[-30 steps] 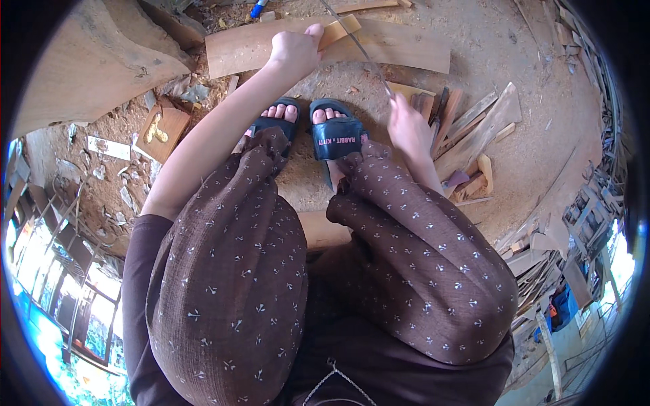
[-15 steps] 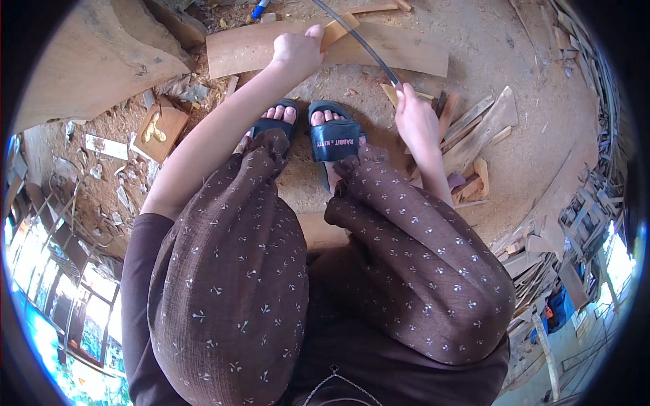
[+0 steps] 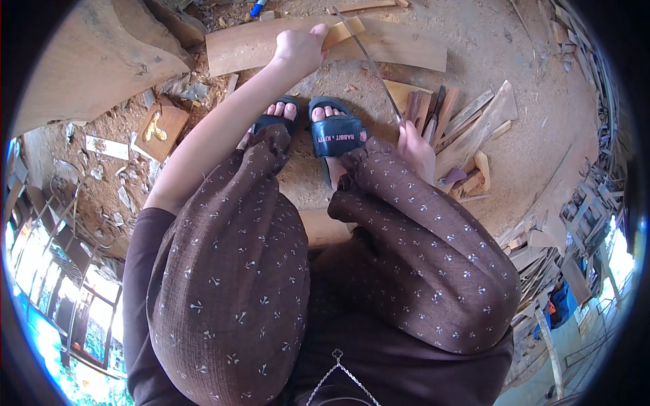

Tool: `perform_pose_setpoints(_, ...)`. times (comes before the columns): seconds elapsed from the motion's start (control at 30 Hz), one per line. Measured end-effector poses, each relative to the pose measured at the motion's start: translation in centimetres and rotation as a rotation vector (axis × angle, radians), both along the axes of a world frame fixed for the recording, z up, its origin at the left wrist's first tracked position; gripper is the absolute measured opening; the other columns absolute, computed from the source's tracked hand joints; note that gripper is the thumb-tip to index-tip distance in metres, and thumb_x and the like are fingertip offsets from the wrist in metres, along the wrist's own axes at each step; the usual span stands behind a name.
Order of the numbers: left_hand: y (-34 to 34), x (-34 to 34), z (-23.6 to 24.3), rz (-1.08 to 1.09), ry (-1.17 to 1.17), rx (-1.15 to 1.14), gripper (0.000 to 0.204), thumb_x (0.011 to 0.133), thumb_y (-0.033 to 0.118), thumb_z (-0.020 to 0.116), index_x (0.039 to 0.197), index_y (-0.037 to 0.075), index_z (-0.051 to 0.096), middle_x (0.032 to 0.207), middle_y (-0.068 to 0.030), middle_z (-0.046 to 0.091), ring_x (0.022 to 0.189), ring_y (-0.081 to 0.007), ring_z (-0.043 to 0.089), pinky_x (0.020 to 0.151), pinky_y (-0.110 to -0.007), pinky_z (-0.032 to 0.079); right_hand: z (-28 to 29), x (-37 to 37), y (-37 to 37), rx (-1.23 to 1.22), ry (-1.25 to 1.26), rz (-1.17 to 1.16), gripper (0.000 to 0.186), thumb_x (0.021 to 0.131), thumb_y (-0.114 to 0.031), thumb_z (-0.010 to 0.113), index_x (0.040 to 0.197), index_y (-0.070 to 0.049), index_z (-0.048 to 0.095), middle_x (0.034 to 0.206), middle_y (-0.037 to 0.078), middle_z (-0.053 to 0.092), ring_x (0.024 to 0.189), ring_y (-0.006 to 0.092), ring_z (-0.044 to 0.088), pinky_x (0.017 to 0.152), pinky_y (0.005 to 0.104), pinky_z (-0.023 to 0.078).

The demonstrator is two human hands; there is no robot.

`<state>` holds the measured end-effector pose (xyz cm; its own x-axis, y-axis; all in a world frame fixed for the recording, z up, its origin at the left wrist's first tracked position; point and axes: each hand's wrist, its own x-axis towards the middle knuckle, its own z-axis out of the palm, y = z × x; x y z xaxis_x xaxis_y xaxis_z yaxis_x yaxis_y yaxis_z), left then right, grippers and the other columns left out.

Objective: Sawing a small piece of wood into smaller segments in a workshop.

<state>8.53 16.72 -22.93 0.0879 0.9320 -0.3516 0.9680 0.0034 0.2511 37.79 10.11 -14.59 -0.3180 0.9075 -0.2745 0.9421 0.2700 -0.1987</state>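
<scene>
My left hand (image 3: 300,51) is closed round a small light-brown wood block (image 3: 343,33), holding it over a wide pale plank (image 3: 413,49) on the ground. The thumb lies along the block's upper side. In my right hand (image 3: 416,150), closed by my right knee, is the near end of a long thin file-like metal tool (image 3: 380,80). It slants up and to the left, and its far part crosses the block near its free end. The grip on the tool is mostly covered by my fingers.
Several wood offcuts (image 3: 474,135) lie right of my sandalled feet (image 3: 335,132). On the left are a wood block with a yellow shape on it (image 3: 160,130), a white strip (image 3: 107,147) and a large timber slab (image 3: 101,61). A blue marker (image 3: 258,8) lies beyond the plank.
My right hand has drawn back toward my knee, pulling the tool with it, so its far tip now shows just past the block. My left hand has hardly moved.
</scene>
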Motion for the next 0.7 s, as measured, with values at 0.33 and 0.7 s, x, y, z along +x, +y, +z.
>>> perform_pose_setpoints(0.33, 0.4, -0.4, -0.1, -0.025, -0.012, -0.031, 0.041, 0.088, 0.037, 0.056, 0.108, 0.006, 0.041, 0.074, -0.0143, 0.068, 0.068, -0.0344, 0.068, 0.059, -0.044, 0.053, -1.8, -3.9, 4.8, -0.111, -0.049, 0.090, 0.019, 0.096, -0.021, 0.046, 0.108, -0.011, 0.057, 0.068, 0.020, 0.062, 0.062, 0.0386, 0.063, 0.054, 0.0499, 0.049)
perform_pose_setpoints(0.7, 0.4, -0.3, 0.0, -0.048, 0.028, -0.048, 0.041, 0.089, 0.040, 0.055, 0.108, 0.006, 0.041, 0.079, -0.0126, 0.069, 0.070, -0.0308, 0.069, 0.058, -0.042, 0.053, -0.9, -0.6, 1.8, -0.059, 0.084, -0.018, 0.019, 0.095, -0.021, 0.045, 0.104, -0.010, 0.058, 0.069, 0.019, 0.064, 0.066, 0.0372, 0.065, 0.058, 0.0478, 0.051)
